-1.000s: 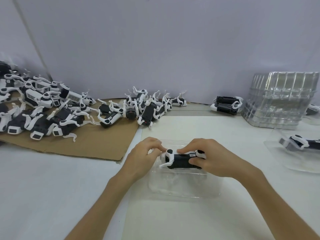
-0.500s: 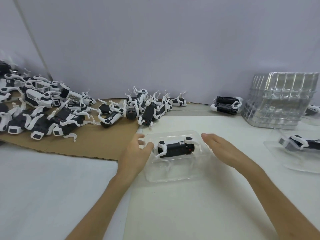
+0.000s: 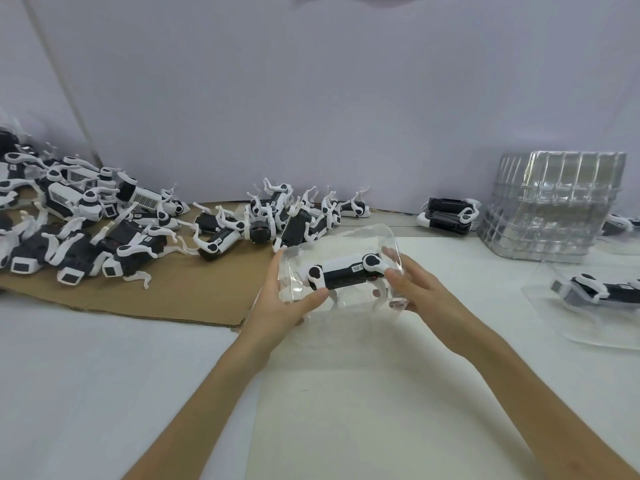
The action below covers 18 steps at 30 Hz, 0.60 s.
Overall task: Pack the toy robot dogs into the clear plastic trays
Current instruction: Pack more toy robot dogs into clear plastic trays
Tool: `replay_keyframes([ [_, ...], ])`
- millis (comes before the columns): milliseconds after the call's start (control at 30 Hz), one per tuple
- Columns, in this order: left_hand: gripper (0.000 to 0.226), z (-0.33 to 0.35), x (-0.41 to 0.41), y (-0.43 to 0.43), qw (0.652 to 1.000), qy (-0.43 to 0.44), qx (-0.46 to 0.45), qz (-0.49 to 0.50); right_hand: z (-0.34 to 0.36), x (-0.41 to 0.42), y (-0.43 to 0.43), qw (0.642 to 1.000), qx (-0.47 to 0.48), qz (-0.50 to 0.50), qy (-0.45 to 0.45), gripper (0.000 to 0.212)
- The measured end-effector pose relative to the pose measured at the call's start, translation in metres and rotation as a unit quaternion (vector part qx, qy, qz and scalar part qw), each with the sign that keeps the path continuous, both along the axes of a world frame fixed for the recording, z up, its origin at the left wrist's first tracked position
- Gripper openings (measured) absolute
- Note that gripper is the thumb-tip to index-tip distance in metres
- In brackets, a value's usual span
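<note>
Left hand [image 3: 287,303] and right hand [image 3: 415,289] apart, each clamped on one end of clear plastic tray [image 3: 346,233]; left thumb hooked over near rim. Tray between hands, tilted toward wearer, probably to check fit. Toy robot dog [image 3: 346,271] lies on its side inside tray, lengthwise, so seems seated. Pile of loose dogs [image 3: 104,230] on cardboard sheet [image 3: 190,292] beyond left hand: supply side. Stack of empty trays [image 3: 554,209] beyond right hand; finished tray [image 3: 595,299] just right of right hand, likely drop-off spot.
</note>
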State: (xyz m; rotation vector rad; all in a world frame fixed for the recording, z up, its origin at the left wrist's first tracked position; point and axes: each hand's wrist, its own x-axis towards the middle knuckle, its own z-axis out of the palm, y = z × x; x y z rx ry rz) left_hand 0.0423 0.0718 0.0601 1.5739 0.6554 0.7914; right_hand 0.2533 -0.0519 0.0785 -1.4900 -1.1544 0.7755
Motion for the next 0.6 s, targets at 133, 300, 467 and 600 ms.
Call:
replay_keyframes([
  [133, 0.088, -0.005, 0.004, 0.006, 0.996, -0.057, -0.066, 0.006, 0.0, 0.007, 0.001, 0.998, 0.033, 0.002, 0.058, 0.053],
  [300, 0.1, -0.007, 0.005, 0.005, 0.998, -0.045, -0.04, 0.021, -0.002, 0.012, 0.001, 0.993, 0.041, 0.006, 0.114, 0.047],
  [467, 0.103, -0.006, 0.005, 0.003, 0.998, -0.044, 0.018, 0.052, -0.003, 0.011, 0.002, 0.993, 0.052, -0.031, 0.1, 0.058],
  [600, 0.1, -0.007, 0.007, 0.0, 0.994, -0.033, 0.066, 0.081, -0.001, 0.007, 0.001, 0.991, 0.077, -0.075, 0.081, 0.066],
])
